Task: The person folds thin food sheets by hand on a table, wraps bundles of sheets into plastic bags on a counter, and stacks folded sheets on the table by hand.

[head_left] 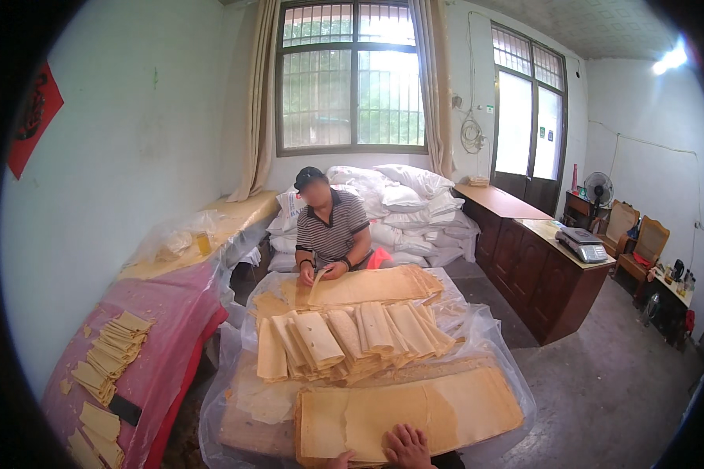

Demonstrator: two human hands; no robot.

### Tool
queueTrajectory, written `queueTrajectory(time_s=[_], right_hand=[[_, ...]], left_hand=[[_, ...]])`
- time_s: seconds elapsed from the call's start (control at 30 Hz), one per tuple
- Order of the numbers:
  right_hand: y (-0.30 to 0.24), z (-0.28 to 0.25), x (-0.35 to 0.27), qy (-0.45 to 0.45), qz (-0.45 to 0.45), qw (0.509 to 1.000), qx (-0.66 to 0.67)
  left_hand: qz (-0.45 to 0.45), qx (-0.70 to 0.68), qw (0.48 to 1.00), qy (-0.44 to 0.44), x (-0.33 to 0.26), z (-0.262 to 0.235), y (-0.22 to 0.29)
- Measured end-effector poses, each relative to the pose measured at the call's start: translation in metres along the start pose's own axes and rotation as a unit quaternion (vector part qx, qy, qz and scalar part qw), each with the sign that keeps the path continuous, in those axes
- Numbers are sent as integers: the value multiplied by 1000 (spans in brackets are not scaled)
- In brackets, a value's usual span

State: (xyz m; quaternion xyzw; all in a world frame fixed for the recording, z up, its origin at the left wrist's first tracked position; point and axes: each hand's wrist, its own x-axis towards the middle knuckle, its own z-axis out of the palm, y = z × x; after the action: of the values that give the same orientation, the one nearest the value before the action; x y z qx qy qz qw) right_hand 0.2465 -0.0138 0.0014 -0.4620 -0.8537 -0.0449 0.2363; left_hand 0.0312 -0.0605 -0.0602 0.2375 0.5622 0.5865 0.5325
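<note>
A stack of large, thin tan sheets point(461, 402), brittle-looking like dry pancakes, lies along the near side of the low table. My right hand point(407, 448) rests on its near edge, palm down with the fingers spread. Only a bit of my left hand point(341, 460) shows at the lower edge of the head view, touching the sheets' near edge; its other fingers are cut off. Beyond the stack, folded tan sheets point(317, 340) lie in an overlapping row across the table.
Across the table a person point(332, 227) in a striped shirt handles another sheet stack point(379, 287). Clear plastic point(489, 336) covers the table. At left, a pink-covered surface point(172, 313) bears folded pieces point(117, 344) and a phone point(125, 409). White sacks point(422, 207) and a wooden counter point(524, 266) stand behind.
</note>
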Motion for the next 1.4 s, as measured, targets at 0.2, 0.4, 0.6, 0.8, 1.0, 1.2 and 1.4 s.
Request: queueTrajectory(time_s=[0.2,0.4,0.6,0.8,1.0,1.2,1.4], right_hand=[[-1,-5,-1,-12,10,1000,18],[-1,-4,0,-16,27,999,15],[0,0,-1,-24,22,999,22],[0,-3,1,-16,19,1000,8],[0,-5,1,-37,20,999,20],[-1,-4,3,-11,19,1000,6],[-2,-12,3,-3,10,1000,16]], left_hand=[[-63,-18,998,-15,-23,9,33],[-37,86,994,-48,-13,-2,17],[-15,159,986,-58,-3,-10,1],[-35,27,998,-48,3,-8,-9],[-29,-7,998,-53,4,-10,-14],[-64,-41,996,-42,7,-11,-21],[-53,-45,996,-55,9,-11,-19]])
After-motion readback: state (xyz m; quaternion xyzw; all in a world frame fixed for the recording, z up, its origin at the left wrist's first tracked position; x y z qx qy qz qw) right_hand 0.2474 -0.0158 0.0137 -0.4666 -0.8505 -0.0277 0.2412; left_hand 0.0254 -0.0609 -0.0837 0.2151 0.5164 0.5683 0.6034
